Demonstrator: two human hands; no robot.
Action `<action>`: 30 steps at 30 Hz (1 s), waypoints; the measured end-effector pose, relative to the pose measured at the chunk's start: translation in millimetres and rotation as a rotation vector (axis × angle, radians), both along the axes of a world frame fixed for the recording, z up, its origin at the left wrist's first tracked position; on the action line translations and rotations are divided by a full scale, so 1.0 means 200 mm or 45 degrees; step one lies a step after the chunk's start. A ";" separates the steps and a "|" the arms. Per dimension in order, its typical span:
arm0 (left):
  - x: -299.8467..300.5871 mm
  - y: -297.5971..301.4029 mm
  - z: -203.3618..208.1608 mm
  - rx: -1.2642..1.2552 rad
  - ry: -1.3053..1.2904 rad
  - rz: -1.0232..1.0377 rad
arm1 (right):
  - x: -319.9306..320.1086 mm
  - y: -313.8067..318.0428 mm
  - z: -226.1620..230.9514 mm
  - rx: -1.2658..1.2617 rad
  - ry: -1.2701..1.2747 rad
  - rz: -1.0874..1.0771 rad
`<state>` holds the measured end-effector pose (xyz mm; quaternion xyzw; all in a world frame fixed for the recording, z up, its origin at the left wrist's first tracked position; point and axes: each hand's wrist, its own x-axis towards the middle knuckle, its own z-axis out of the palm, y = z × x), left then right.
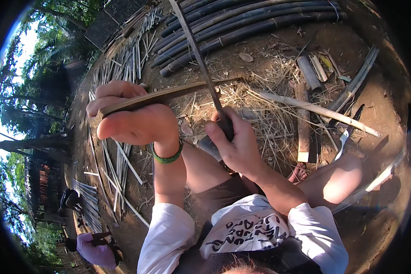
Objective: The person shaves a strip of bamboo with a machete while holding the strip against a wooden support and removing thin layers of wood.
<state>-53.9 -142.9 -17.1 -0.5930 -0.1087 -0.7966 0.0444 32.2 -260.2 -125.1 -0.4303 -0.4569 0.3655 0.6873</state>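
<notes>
- My left hand [139, 122], left of centre: closed narrow, thumb below and fingers above, holding one strip.
- Brown bamboo strip [169, 93], one: left end between my left thumb and fingers; the rest runs right and slightly upward out of the grip, its free end near the frame's upper centre.
- My right hand [238, 145], centre: wrapped around a knife's dark handle, thumb along its left side.
- Knife [191, 40], one, long-bladed: rises from my right fist to the top edge, crossing in front of the strip nearer its free end; whether edge and strip touch, I cannot tell.
- Fibrous shavings [271, 123]: heaped on the ground, right of my right hand.
- Dark bamboo poles [242, 34]: stacked, upper centre to upper right.
- Pale split strips [118, 171]: scattered at left, beyond my left wrist.
</notes>
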 end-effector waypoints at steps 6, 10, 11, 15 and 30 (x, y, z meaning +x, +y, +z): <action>0.00 -0.03 -0.05 0.147 -0.074 0.151 | -0.07 -0.12 0.07 0.270 -0.064 0.247; 0.00 -0.09 -0.06 0.065 -0.016 0.081 | -0.08 -0.06 -0.03 0.266 -0.183 -0.036; -0.03 -0.08 -0.05 0.122 0.052 0.000 | -0.05 -0.06 -0.04 -0.057 -0.051 0.043; -0.01 -0.12 -0.07 0.170 0.089 -0.179 | -0.06 -0.11 -0.01 0.202 -0.131 0.058; -0.02 -0.16 -0.09 0.107 0.053 -0.084 | -0.01 0.05 -0.35 -0.140 -0.210 -0.145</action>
